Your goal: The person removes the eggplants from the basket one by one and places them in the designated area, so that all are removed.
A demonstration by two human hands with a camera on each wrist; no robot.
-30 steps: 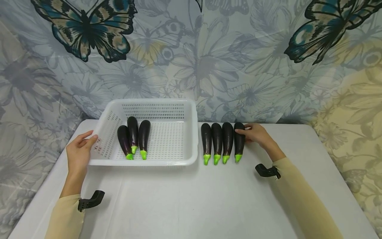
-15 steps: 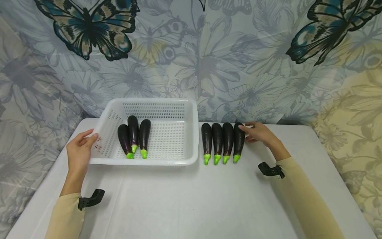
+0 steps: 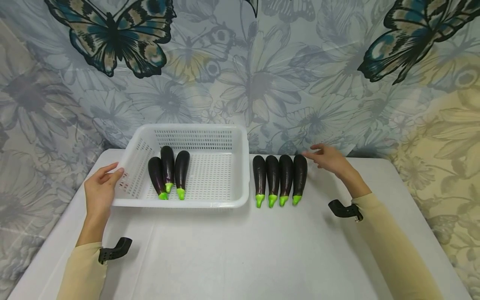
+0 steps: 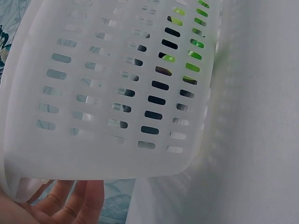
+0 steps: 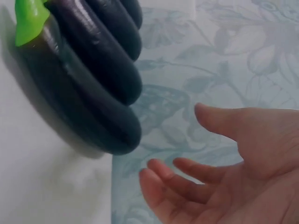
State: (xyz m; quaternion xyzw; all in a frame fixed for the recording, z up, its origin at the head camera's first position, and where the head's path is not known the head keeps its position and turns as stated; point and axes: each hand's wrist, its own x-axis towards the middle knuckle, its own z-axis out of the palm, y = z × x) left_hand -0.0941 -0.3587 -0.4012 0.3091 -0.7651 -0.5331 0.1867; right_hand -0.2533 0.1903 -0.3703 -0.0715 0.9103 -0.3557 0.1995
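Observation:
My left hand [image 3: 99, 189] grips the left rim of a white slotted plastic basket [image 3: 180, 204], thumb on the rim; in the left wrist view its fingers [image 4: 70, 205] curl at the edge of the basket's end wall. Inside, toward the left, lie three dark purple eggplants [image 3: 181, 168] with green stem ends toward me. Right of the basket several more eggplants [image 3: 272, 175] lie side by side in a row. My right hand [image 3: 330, 160] is just beyond the rightmost eggplant [image 5: 84, 102], thumb and fingers spread and holding nothing; the right wrist view shows a gap between them.
A white cloth covers the table [image 3: 232, 250]. Behind its back edge hangs a fabric backdrop [image 3: 258, 83] printed with flowers and butterflies. Black camera mounts [image 3: 116, 250] sit on both wrists.
My right hand has let go of the rightmost eggplant and drawn back to the right. That eggplant now sits closer to the row. My left hand and the basket have stayed in place.

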